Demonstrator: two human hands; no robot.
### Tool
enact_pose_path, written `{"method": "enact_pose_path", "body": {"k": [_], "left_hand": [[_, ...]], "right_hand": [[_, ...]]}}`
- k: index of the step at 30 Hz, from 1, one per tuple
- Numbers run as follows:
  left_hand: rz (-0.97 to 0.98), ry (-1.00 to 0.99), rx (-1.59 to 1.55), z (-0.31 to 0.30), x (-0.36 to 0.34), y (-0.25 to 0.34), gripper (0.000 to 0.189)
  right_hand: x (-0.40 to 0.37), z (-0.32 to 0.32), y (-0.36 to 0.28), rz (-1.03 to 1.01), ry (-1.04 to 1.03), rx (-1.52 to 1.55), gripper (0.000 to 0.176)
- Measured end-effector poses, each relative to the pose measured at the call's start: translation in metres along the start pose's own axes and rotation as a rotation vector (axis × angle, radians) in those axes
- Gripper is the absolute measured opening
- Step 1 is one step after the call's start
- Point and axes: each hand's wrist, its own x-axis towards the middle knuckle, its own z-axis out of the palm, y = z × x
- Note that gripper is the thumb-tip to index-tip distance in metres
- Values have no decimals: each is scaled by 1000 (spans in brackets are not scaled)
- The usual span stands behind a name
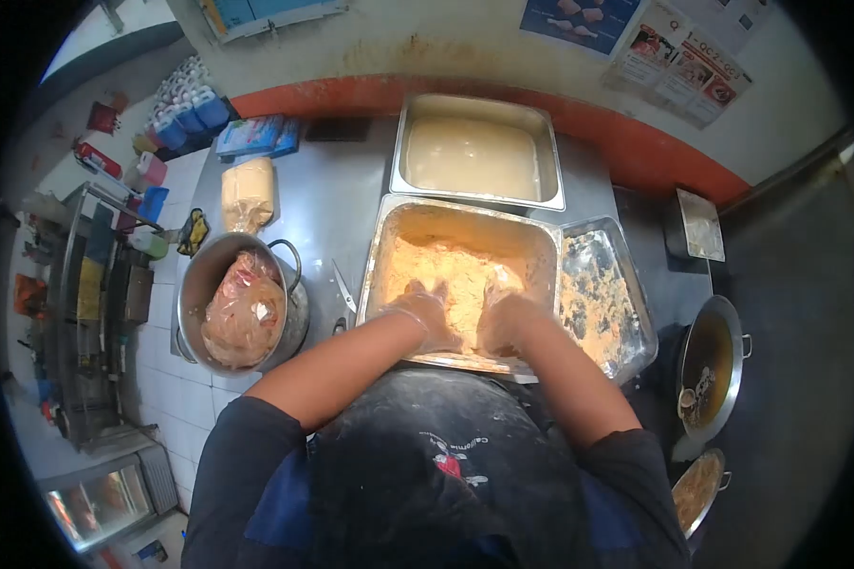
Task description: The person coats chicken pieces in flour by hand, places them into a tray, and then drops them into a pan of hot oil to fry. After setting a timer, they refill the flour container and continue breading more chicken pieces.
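Both hands reach into a deep steel pan (378,251) of orange-tinted breading flour (460,270). My left hand (427,318), in a clear plastic glove, presses into the flour on the pan's near left side. My right hand (505,318), also gloved and dusted, is in the flour at the near right, beside a pale floury lump (506,278). The fingers of both hands are mostly buried or coated, so whether they grip anything is hidden. Behind this pan, touching it, stands a second steel pan (558,190) of cloudy pale liquid (470,156).
At right lies a shallow tray (640,327) with flour crumbs. Left are scissors (343,284), a pot (192,327) holding bagged raw meat (247,318), and a bag of tan powder (248,190). Pans of dark oil (707,370) and fried bits (700,488) stand at far right.
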Motion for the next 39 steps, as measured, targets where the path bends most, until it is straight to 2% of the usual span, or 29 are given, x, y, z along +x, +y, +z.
{"method": "enact_pose_path", "body": {"k": [1, 2, 3, 5, 7, 8, 10, 11, 12, 13, 14, 15, 17, 19, 20, 22, 26, 29, 31, 32, 34, 35, 36, 38, 39], "left_hand": [[9, -32, -9, 18, 20, -3, 135], [18, -32, -13, 13, 19, 2, 135], [-18, -40, -79, 8, 16, 8, 131], [-51, -51, -151, 4, 18, 11, 128], [-42, -14, -207, 1, 28, 10, 117], [-37, -11, -206, -2, 28, 7, 117], [91, 71, -427, -11, 25, -8, 105], [91, 73, -427, -13, 25, -17, 105], [132, 82, -593, -14, 24, -25, 99], [173, 91, -760, -16, 23, -33, 94], [169, 91, -754, -20, 21, -38, 94], [159, 137, -690, -23, 20, -41, 92], [147, 175, -614, -26, 14, -36, 90], [66, 130, -241, -27, 8, -22, 95], [65, 135, -234, -25, 11, -18, 95], [67, 41, 43, -16, 25, -14, 100], [1, 35, -147, -11, 41, -26, 105], [54, 87, -243, -14, 45, -37, 102], [51, 76, -339, -7, 50, -38, 98], [54, 72, -327, 1, 60, -39, 98], [21, 185, -354, 16, 82, -43, 92], [29, 183, -338, 16, 78, -41, 92], [10, 230, -315, 16, 71, -37, 89], [12, 272, -271, 12, 66, -30, 86], [-15, 228, -278, 9, 63, -29, 85]], "right_hand": [[6, 6, -2, -52, -41, -46, 89], [6, 8, -8, -107, -79, -90, 91], [3, 11, -10, -25, -39, 114, 97], [1, 10, -16, 62, -1, 312, 102], [0, 9, -23, 152, 175, 482, 110], [-5, 10, -23, 156, 179, 482, 110], [-17, 11, -22, 153, 405, 757, 110], [-21, 12, -16, 152, 407, 756, 110], [-26, 14, -6, 116, 350, 1018, 107], [-29, 15, 0, 90, 318, 1151, 105], [-32, 15, 5, 70, 285, 1283, 103], [-38, 16, 9, 16, 472, 1060, 85], [-34, 18, 13, -37, 648, 843, 67], [-9, 18, 18, -73, 676, 297, 49], [0, 21, 19, -74, 684, 300, 49], [13, 22, 20, -8, 431, 157, 36], [-9, -1, 15, -40, 460, 207, 34], [-17, -5, 22, 16, 533, 215, 32], [-34, 1, 21, -79, 785, 411, 31], [-47, 3, 18, -74, 790, 422, 31], [-70, 6, 9, -127, 806, 1168, 26], [-67, 13, 11, -121, 817, 1180, 26], [-56, 23, 15, -283, 1042, 964, 22], [-27, 44, 24, -411, 1267, 731, 19], [-18, 46, 25, -446, 1233, 733, 15]]}}
